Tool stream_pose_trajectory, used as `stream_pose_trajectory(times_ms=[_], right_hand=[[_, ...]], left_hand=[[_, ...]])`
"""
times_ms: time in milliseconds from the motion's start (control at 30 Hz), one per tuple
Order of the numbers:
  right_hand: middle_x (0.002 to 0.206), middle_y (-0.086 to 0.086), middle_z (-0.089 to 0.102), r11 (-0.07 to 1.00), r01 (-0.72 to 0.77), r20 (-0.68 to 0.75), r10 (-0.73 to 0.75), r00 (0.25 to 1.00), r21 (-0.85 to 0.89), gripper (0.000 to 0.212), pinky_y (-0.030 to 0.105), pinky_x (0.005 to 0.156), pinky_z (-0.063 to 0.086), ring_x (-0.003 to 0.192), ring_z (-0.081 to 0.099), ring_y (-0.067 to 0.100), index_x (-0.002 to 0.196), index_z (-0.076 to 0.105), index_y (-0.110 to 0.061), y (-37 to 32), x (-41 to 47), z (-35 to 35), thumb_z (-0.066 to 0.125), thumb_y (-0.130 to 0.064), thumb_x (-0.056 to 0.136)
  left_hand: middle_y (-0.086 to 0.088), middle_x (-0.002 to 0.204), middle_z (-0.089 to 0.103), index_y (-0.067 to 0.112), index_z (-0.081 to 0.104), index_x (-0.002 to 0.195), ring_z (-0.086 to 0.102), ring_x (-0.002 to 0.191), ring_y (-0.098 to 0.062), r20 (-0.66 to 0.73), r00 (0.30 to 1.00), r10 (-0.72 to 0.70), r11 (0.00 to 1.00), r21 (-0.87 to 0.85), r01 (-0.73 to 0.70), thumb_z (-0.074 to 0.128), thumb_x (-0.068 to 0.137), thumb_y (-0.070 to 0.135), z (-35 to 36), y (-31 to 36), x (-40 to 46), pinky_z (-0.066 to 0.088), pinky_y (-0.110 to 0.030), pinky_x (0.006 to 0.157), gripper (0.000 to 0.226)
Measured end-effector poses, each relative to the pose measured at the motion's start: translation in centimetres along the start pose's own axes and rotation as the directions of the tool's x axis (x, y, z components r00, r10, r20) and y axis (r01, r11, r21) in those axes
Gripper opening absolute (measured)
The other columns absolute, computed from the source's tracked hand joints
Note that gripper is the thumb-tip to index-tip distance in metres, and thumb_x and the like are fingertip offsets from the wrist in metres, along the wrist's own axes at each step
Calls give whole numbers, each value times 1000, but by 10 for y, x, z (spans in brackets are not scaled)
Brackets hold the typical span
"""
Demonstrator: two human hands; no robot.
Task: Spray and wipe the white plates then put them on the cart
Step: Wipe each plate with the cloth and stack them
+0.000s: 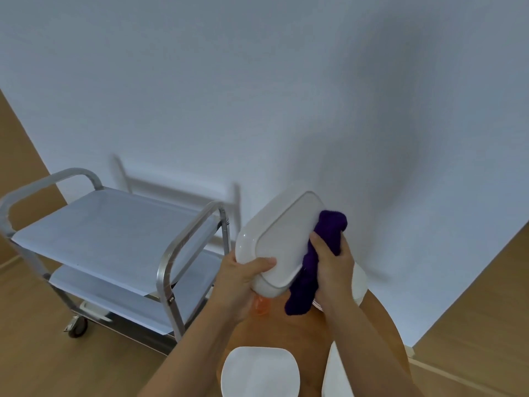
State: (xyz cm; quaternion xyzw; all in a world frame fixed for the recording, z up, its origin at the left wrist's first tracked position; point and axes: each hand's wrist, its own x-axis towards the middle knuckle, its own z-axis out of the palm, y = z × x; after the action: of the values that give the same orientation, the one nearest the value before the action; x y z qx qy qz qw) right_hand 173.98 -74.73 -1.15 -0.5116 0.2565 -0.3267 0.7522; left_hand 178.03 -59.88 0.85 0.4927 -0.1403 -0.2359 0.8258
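Left hand point(243, 277): clamped on the lower edge of a white plate point(282, 242), thumb across the plate's underside, remaining fingers hidden behind the rim. Plate held tilted up in the air, underside toward the camera, raised foot ring visible, above the wooden table point(289, 328). Right hand point(333, 267): curled around a purple cloth point(317, 262), pressing the bunched cloth against the right edge of the held plate; cloth hanging down past the plate's lower corner and bulging above the fingers. Second white plate point(259, 373): flat on the table, near the bottom edge of the view, between the two forearms. Further white dishware point(361, 283): partly hidden behind the right hand, type not determinable. Orange object point(261, 306): just below the held plate, largely covered by the left hand, identity not determinable. Metal cart point(114, 247): to the left of the table, well apart from the held plate, two flat shelves visible, tubular handles at both ends, one caster visible at the lower left. White wall point(257, 96): behind cart and table. Wood-toned floor point(57, 362): beneath the cart.
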Motion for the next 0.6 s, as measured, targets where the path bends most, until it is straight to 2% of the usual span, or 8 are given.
stream_pose_trajectory(times_ms=[67, 133, 200, 267, 333, 433, 500, 600], right_hand=[[98, -5, 71, 997, 20, 76, -15, 997, -69, 39, 39, 77, 56, 89, 68, 20, 114, 63, -29, -11, 9, -10, 72, -17, 78], [97, -2, 72, 987, 51, 178, -24, 984, -151, 38, 38, 74, 57, 85, 69, 20, 111, 65, -26, -21, 13, -18, 73, -13, 77], [96, -4, 72, 965, 108, 290, -35, 956, -240, 36, 30, 69, 57, 82, 69, 15, 102, 67, -36, -26, 12, -20, 74, -11, 76], [100, -12, 66, 922, 186, 354, -58, 933, -339, 39, 21, 67, 55, 84, 66, 6, 91, 63, -49, -27, 6, -13, 75, -15, 77], [105, -14, 60, 901, 225, 325, -101, 940, -370, 34, 19, 70, 52, 87, 63, 2, 91, 57, -50, -23, 1, -6, 73, -22, 79], [92, -9, 64, 928, 175, 209, -109, 972, -328, 6, 18, 61, 51, 77, 64, 5, 91, 60, -37, -13, -8, -7, 63, -38, 86], [95, -4, 64, 930, 94, 139, -47, 989, -354, 14, 20, 63, 48, 83, 64, 12, 93, 57, -33, 2, -17, -8, 54, -46, 89], [131, -2, 45, 902, 89, 69, -65, 995, -423, 41, 24, 83, 47, 107, 54, 13, 129, 45, -27, 22, -33, 1, 44, -48, 93]], left_hand=[[-10, 94, 74, 15, 75, 92, 72, 84, -22, 127, 990, -54, 995, 88, 43, 73, 68, 1, -7, 12, 0, 58, -30, 64, 29], [-13, 88, 72, 12, 77, 89, 70, 77, -24, 189, 969, -160, 980, 151, 133, 72, 75, 14, -13, 27, 5, 59, -32, 65, 15], [-15, 87, 71, 9, 75, 94, 70, 74, -25, 151, 945, -290, 951, 156, 267, 63, 80, 30, -14, 36, 13, 58, -35, 67, 28], [-13, 88, 74, 9, 69, 100, 71, 77, -25, 39, 938, -344, 924, 193, 330, 58, 86, 36, -9, 37, 20, 59, -37, 72, 33], [-12, 90, 74, 9, 67, 103, 70, 82, -27, -66, 946, -317, 922, 211, 324, 59, 84, 45, -4, 31, 24, 56, -41, 80, 41], [-13, 99, 73, 10, 66, 111, 68, 93, -29, -145, 961, -236, 963, 99, 251, 60, 74, 53, -1, 25, 29, 54, -43, 84, 57], [-12, 108, 71, 12, 62, 119, 67, 102, -30, -204, 962, -182, 983, -14, 183, 57, 80, 54, -2, 25, 35, 53, -45, 88, 58], [-6, 106, 72, 16, 61, 120, 67, 100, -28, -312, 943, -117, 993, -67, 101, 56, 84, 58, 6, 21, 39, 52, -46, 91, 56]])
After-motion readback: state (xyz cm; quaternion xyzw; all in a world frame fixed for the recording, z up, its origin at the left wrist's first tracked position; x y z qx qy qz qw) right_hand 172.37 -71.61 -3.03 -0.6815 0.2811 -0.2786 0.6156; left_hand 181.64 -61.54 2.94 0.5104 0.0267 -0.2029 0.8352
